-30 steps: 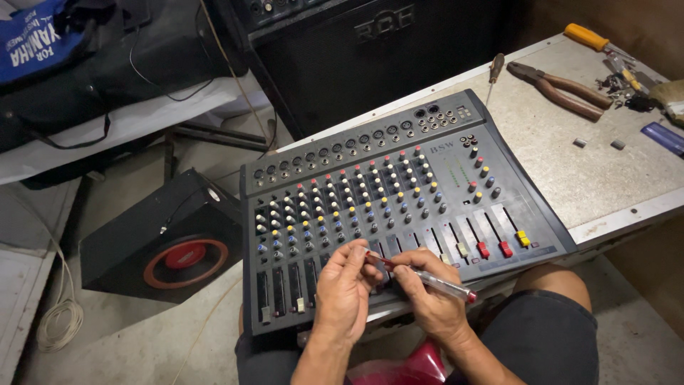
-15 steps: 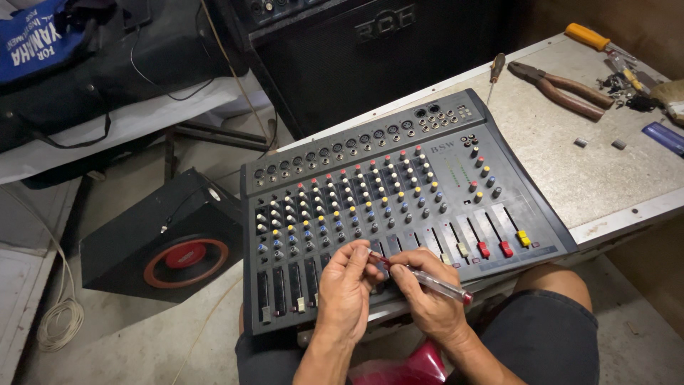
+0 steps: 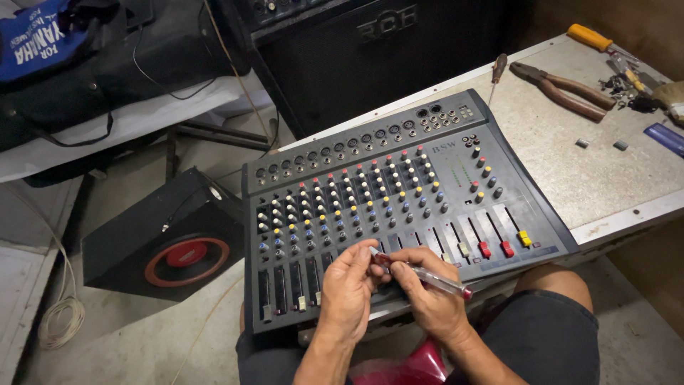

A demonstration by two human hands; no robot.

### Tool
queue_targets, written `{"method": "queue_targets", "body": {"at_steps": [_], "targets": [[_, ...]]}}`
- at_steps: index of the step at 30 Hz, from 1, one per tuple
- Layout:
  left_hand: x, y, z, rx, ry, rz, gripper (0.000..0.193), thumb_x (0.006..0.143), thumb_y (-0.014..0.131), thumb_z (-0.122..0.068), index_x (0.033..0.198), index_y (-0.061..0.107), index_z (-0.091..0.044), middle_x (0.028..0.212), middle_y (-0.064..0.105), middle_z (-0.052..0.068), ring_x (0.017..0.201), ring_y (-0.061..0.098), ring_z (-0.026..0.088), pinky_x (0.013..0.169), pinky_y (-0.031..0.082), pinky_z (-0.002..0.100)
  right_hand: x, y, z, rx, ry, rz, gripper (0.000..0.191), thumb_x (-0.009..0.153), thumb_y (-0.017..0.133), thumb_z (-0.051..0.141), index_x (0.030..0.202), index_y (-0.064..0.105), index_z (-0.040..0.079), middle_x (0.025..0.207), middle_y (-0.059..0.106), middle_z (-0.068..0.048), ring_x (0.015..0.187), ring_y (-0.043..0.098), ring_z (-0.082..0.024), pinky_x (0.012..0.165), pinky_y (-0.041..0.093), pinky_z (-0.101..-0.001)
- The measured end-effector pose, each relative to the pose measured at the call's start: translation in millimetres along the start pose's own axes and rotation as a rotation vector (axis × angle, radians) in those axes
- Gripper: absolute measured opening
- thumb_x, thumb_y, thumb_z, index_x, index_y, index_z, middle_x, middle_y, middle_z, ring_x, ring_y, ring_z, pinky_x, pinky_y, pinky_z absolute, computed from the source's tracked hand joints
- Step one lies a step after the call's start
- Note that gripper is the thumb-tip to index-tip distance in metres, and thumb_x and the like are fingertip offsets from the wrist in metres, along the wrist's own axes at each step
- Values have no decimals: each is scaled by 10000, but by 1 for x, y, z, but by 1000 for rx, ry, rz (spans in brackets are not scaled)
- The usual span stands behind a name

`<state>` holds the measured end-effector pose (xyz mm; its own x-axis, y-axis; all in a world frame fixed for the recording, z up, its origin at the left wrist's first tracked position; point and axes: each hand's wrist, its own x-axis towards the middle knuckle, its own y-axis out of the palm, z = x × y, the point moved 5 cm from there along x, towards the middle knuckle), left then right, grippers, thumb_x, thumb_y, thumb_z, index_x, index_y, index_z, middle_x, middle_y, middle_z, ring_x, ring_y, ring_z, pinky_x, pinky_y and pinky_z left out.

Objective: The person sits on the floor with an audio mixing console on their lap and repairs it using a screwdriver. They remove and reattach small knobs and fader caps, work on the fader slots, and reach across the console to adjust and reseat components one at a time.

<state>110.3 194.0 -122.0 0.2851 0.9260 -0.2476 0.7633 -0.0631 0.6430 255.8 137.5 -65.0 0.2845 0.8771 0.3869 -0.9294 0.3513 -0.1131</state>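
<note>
Both the left hand (image 3: 347, 291) and right hand (image 3: 427, 299) gripped a clear-handled screwdriver (image 3: 420, 272) over the faders of a grey audio mixer (image 3: 399, 199), which overhung a speckled worktable (image 3: 570, 178) (pliers (image 3: 563, 89) lay farther back). A black speaker box (image 3: 167, 239) sat on the concrete floor (image 3: 142, 342).

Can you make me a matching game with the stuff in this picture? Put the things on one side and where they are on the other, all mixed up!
Things:
1. pliers
2. speaker
3. pen-like tool
4. mixer

Places:
A. on the floor, left of the mixer
B. held in both hands, left hand and right hand
C. partly on the table's edge, in front of the person
D. lying on the table, far right, past the mixer

Pairs: 1-D, 2-A, 3-B, 4-C
</note>
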Motion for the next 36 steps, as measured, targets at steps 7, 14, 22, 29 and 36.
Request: {"method": "queue_targets", "body": {"at_steps": [7, 14, 22, 29, 36], "targets": [[2, -1, -1, 31, 7, -9, 243, 1026, 595, -173, 1151, 633, 32, 881, 679, 93, 729, 633, 136, 707, 578, 311, -12, -4, -44, 482, 310, -110, 240, 1003, 619, 196, 964, 667, -37, 859, 711, -111, 751, 640, -156, 710, 532, -296], [1, -1, -6, -13, -49, -85, 224, 1008, 564, -132, 1179, 619, 2, 957, 703, 130, 739, 635, 135, 718, 587, 338, -12, -9, -62, 639, 297, -148, 243, 1025, 572, 206, 1003, 627, -30, 874, 695, -127, 749, 644, -177, 721, 536, -312], [2, 1, -12, -85, -72, -59, 187, 1004, 548, -87, 1167, 606, -18, 1002, 708, 149, 770, 653, 160, 731, 598, 352, -14, -4, -52, 409, 284, -119, 197, 1012, 619, 174, 1054, 659, -15, 893, 721, -114, 761, 634, -128, 720, 537, -278], [1, 2, -13, -120, -127, -73, 191, 982, 555, -57, 1157, 605, 0, 1030, 718, 161, 833, 687, 190, 792, 615, 379, -11, -5, -40, 361, 253, -80, 206, 944, 655, 111, 1112, 649, -9, 991, 739, -101, 879, 692, -120, 771, 570, -274], [1, 0, -12, -137, -122, -51, 194, 980, 590, -58, 1167, 604, -8, 1045, 721, 157, 840, 697, 189, 790, 611, 375, -12, -5, -45, 336, 270, -58, 216, 918, 687, 79, 1106, 648, -20, 977, 765, -117, 818, 664, -129, 753, 550, -269]]}}
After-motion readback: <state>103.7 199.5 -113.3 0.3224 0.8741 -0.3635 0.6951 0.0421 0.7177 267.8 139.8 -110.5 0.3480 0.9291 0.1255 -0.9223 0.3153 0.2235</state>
